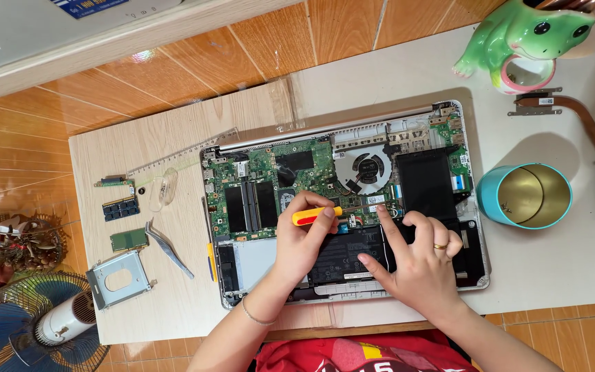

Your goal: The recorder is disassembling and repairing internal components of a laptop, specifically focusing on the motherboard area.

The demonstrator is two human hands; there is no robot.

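Screwdriver (pixel 317 215), stubby with a red-and-yellow plastic handle, sits clenched in the left hand (pixel 302 241) over the green motherboard (pixel 270 176); the right hand (pixel 418 258) rests empty, fingers spread, on the flat black battery (pixel 342 256).

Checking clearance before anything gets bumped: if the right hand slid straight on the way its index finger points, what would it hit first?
The right hand points up the open laptop. Its index fingertip already rests by the green circuit board; next in line appears to be the round black cooling fan, though depth is unclear.
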